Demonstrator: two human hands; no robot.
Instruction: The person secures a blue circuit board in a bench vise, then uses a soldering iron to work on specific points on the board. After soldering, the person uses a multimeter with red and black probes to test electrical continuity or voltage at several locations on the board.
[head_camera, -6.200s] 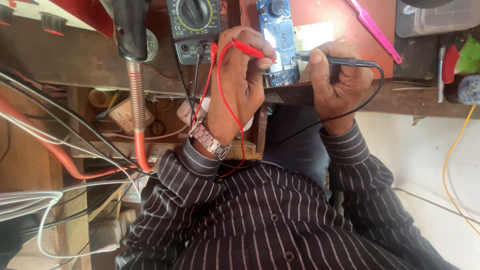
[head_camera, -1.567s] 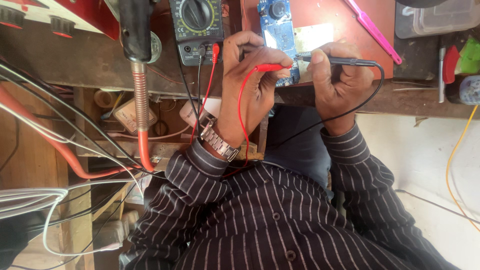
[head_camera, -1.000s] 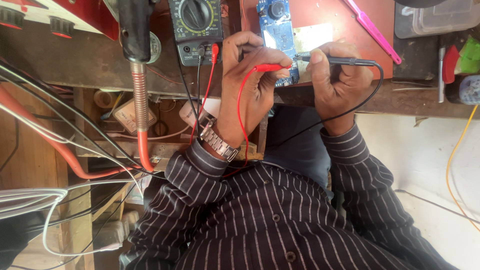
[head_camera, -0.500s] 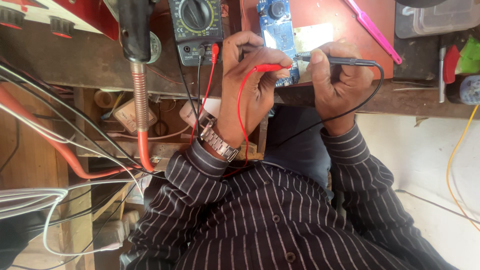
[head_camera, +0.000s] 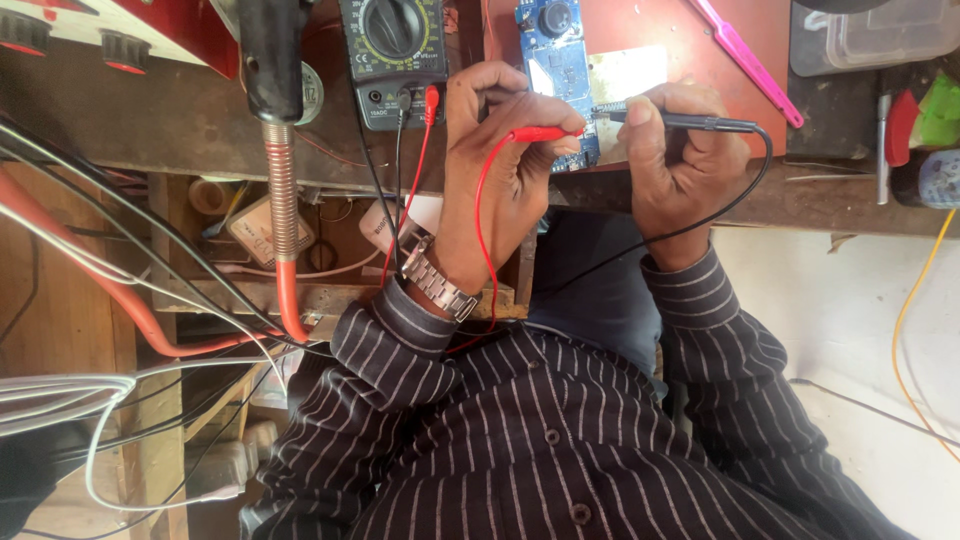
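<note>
While thin probes touch, hands pinch glossy plastic

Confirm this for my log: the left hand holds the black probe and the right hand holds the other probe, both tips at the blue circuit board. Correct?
Not quite. In the head view the left hand holds the red probe; the black probe is in the right hand. Both tips do meet at the blue circuit board.
</note>
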